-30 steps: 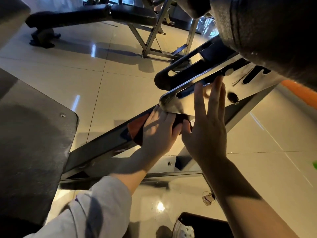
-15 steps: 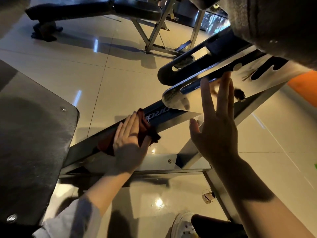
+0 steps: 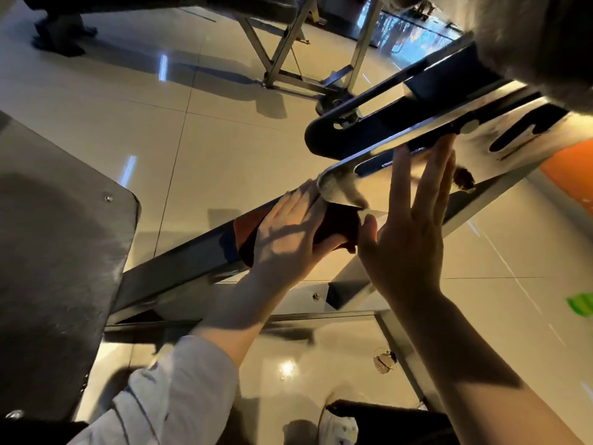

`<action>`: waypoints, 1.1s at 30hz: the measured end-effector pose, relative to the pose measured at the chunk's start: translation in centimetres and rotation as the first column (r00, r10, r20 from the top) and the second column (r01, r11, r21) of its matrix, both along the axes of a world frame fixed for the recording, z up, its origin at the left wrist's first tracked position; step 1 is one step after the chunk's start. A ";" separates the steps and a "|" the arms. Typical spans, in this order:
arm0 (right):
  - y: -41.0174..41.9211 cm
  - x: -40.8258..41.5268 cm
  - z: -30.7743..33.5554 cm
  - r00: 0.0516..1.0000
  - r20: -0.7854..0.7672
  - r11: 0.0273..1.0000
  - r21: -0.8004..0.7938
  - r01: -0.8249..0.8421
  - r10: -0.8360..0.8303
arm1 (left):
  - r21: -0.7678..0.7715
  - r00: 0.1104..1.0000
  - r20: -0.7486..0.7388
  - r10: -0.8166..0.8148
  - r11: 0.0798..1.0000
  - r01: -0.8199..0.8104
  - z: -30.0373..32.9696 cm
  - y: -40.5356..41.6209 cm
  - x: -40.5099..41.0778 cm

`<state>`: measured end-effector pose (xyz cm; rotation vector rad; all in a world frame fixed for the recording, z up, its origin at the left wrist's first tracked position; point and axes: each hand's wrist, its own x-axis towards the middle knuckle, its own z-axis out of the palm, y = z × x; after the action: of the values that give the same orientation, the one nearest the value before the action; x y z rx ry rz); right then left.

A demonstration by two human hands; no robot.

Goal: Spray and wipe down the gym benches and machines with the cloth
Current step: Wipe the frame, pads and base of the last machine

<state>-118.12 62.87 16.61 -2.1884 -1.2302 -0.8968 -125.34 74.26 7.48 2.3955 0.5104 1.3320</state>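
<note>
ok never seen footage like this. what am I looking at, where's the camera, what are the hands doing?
There is no robot here. One wide-angle camera sits on a person's head and looks down at their own two bare hands, so the view bends at the edges. The left hand presses a dark red cloth flat against a slanted dark frame bar of a gym machine. The right hand, fingers straight, rests against a shiny slotted metal plate above the bar and holds nothing. Under everything is a glossy tiled floor. A dark padded panel fills the left side, and another bench stand is behind. No spray bottle is in view.
</note>
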 end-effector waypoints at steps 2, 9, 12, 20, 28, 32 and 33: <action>0.1 -0.1 -0.1 1.000 0.008 1.000 0.024 -0.012 0.012 | 0.143 0.998 0.058 0.002 0.990 -0.011 -2.8 1.6 -1.7; 0.3 0.0 0.2 1.000 0.018 0.999 0.036 -0.014 0.013 | 0.145 0.971 -0.092 0.220 0.968 -0.206 -10.7 5.4 -9.7; 0.1 -0.5 0.3 1.000 -0.015 1.000 0.006 0.002 -0.002 | 0.113 0.962 -0.108 0.249 0.965 -0.237 -10.7 5.1 -9.7; 0.1 -1.9 1.3 0.996 -0.075 0.997 -0.060 0.038 -0.043 | -0.050 0.978 -0.054 0.203 0.977 -0.206 -3.2 0.2 -3.7; 0.6 -3.2 1.7 0.995 -0.083 0.998 -0.011 0.058 -0.059 | -0.248 0.979 -0.175 0.102 0.958 -0.144 3.4 -4.0 0.7; -0.5 -1.9 1.6 0.999 -0.045 0.997 -0.075 0.021 -0.024 | -0.449 0.967 -0.243 -0.075 0.893 -0.044 3.1 -2.5 -0.6; -0.7 -1.6 1.5 0.999 -0.037 0.997 -0.082 0.014 -0.017 | -0.362 0.972 -0.227 -0.055 0.932 -0.032 2.6 -1.6 -1.5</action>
<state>-119.76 62.16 18.13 -2.2713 -1.2544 -0.8214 -126.89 72.71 10.07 2.2436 0.7357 0.8595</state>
